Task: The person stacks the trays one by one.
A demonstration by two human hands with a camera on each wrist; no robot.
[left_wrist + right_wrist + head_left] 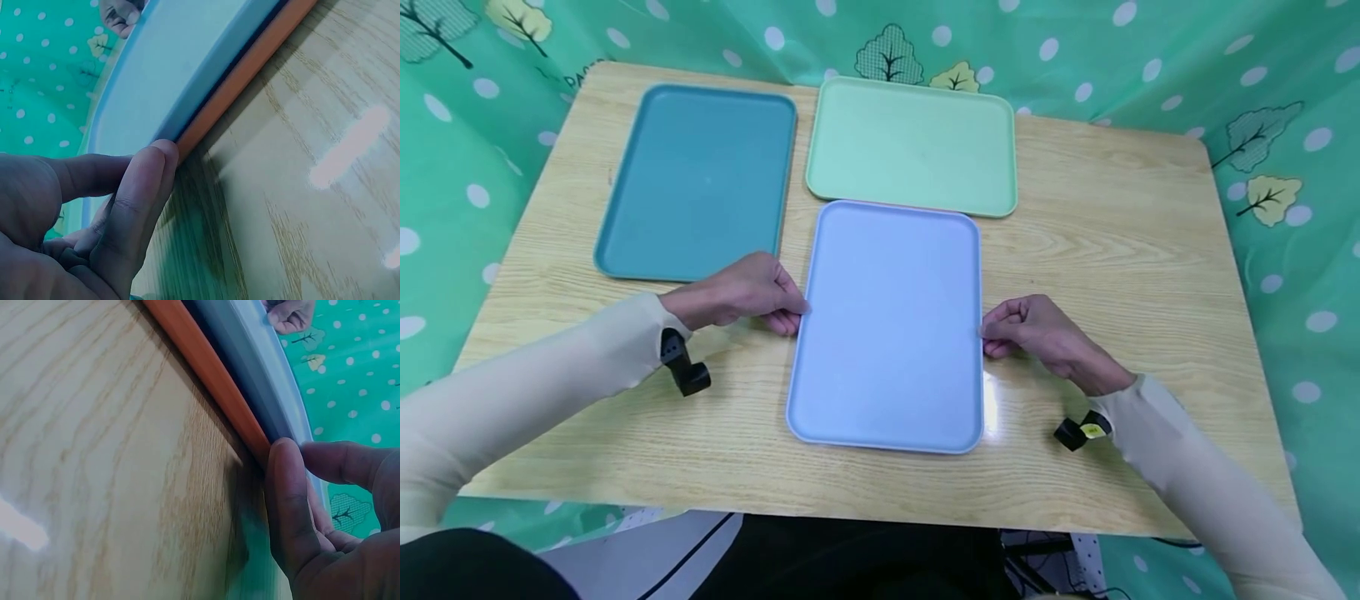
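Note:
A periwinkle-blue tray (891,333) lies with its short side toward the person. Below its rim, both wrist views show the side of an orange tray (244,69), stacked underneath. My left hand (756,296) pinches the blue tray's left edge, thumb on top of the rim and fingertips against the outside. Opposite it, my right hand (1033,333) pinches the right edge the same way. In the right wrist view the fingertips (287,462) also meet the orange rim (212,369). Whether the grip takes in the orange tray as well, I cannot tell.
A teal tray (700,183) lies at the back left of the wooden table (1112,250). Behind the blue tray is a light green tray (913,146), close to its far edge. A green patterned cloth (1075,50) hangs around the back and sides.

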